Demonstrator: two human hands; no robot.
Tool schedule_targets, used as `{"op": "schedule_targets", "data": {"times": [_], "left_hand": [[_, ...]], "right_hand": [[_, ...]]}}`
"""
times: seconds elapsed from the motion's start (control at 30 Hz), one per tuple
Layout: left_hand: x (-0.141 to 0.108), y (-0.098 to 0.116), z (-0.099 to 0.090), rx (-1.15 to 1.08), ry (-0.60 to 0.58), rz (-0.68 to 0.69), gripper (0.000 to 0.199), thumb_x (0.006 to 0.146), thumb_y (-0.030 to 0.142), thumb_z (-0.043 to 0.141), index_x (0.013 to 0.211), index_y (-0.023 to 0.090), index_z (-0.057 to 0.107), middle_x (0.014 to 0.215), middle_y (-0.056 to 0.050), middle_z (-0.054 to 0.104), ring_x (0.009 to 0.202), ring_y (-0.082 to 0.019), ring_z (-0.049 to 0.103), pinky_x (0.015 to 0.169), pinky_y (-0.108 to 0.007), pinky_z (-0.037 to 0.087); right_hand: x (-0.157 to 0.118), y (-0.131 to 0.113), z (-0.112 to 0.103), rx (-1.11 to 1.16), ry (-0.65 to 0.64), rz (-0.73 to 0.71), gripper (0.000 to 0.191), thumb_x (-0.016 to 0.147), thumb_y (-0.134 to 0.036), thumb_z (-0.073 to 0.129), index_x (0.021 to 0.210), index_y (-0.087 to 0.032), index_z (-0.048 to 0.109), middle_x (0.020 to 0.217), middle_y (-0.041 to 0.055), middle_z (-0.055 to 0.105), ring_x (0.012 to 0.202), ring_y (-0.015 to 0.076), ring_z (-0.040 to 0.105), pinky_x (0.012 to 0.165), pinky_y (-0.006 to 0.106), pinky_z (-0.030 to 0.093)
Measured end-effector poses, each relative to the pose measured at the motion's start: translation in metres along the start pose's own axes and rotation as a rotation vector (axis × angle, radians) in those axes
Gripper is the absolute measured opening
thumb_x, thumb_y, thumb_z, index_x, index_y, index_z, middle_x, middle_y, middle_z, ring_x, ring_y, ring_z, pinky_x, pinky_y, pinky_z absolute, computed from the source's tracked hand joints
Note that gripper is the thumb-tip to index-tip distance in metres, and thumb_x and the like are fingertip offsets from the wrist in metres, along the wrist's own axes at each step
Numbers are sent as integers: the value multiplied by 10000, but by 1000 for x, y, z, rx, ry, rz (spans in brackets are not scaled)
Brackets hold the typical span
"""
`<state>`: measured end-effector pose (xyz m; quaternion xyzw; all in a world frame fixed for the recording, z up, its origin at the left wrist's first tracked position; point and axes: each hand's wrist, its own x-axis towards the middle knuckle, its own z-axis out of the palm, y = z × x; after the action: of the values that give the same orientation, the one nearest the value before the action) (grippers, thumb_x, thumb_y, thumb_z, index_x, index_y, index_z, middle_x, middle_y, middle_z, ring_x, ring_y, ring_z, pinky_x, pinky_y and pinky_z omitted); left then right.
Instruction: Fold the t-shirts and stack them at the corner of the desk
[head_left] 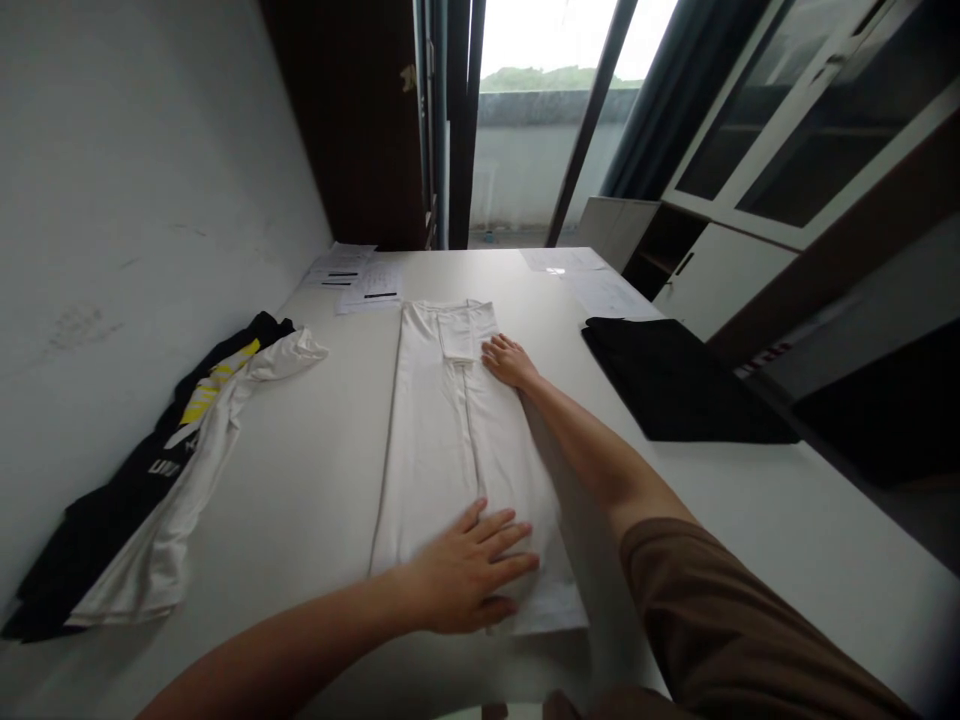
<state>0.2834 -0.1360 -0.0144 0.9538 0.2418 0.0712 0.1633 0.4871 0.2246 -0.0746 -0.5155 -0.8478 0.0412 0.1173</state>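
1. Black garment [112, 530]: white letters [163, 467] opened with "U"; the rest was unclear.
2. Yellow print [201, 398], same garment: could not be read.
3. Papers [369, 289] on table [322, 450]: print was too small to read.

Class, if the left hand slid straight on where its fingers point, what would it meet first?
Past the white garment beneath it, the left hand would probably meet the right forearm near its brown sleeve, though the arm may sit higher.
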Motion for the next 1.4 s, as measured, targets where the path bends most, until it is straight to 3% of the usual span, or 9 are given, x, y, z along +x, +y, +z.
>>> {"op": "schedule_targets", "data": {"times": [0.13,0.27,0.47,0.67,0.8,0.97,1.13,1.23,1.4], "left_hand": [[2,-7,-3,-9,-13,11,533,1050,495,450,1520,244,467,1660,-75,352,1550,-303,266,1282,-525,148],[-3,-27,-7,30,39,-56,465,1043,376,488,1491,255,504,1632,-78,401,1542,-286,288,1287,-520,153],[-32,-63,-13,88,117,-231,512,1039,315,499,1545,255,443,1640,-90,383,1552,-282,267,1287,-539,160],[-64,-47,-7,79,87,-287,543,1051,330,463,1584,260,386,1679,-78,311,1566,-271,237,1289,-543,157],[-84,-36,-7,56,72,-277,580,1022,284,499,1589,267,380,1691,-66,285,1574,-274,213,1289,-552,163],[-121,-46,-14,51,136,-333,638,903,-14,355,1450,237,567,1619,-44,431,1543,-211,302,1291,-526,206],[-153,-45,-26,-5,124,-403,733,781,-24,415,1444,249,573,1634,-33,406,1547,-236,296,1278,-552,230],[-156,-38,-31,-40,71,-395,808,730,15,486,1493,279,514,1682,-24,309,1572,-277,224,1270,-593,195],[-143,-37,-32,-56,32,-379,751,782,70,578,1494,304,517,1702,-29,254,1586,-315,152,1258,-611,186]], "right_hand": [[-41,-9,-7,80,153,-15,452,1064,-359,345,1336,-176,657,1435,111,606,1385,256,474,1190,394,356],[-110,-16,-23,161,147,-71,411,1052,-319,372,1294,-205,685,1396,96,637,1305,260,538,1148,420,417],[-231,-23,-56,252,17,-318,425,1028,-326,453,1416,-266,617,1521,75,539,1445,288,437,1194,528,384],[-309,-51,-91,339,-177,-553,553,975,-410,588,1512,-298,524,1660,56,345,1538,311,293,1258,568,250],[-327,-70,-95,394,-199,-626,579,952,-393,626,1517,-329,515,1631,38,401,1528,299,322,1272,572,205],[-328,-81,-83,379,-111,-600,569,934,-159,547,1477,-326,565,1543,42,526,1452,261,454,1256,568,274],[-322,-89,-86,423,-144,-696,564,935,-236,605,1490,-318,551,1571,41,491,1471,268,428,1256,551,277],[-321,-94,-87,460,-155,-730,538,959,-253,597,1488,-337,548,1560,26,506,1462,241,444,1245,514,311],[-320,-101,-83,482,-185,-718,538,945,-342,635,1477,-314,563,1523,59,549,1480,283,414,1249,575,246]]}}
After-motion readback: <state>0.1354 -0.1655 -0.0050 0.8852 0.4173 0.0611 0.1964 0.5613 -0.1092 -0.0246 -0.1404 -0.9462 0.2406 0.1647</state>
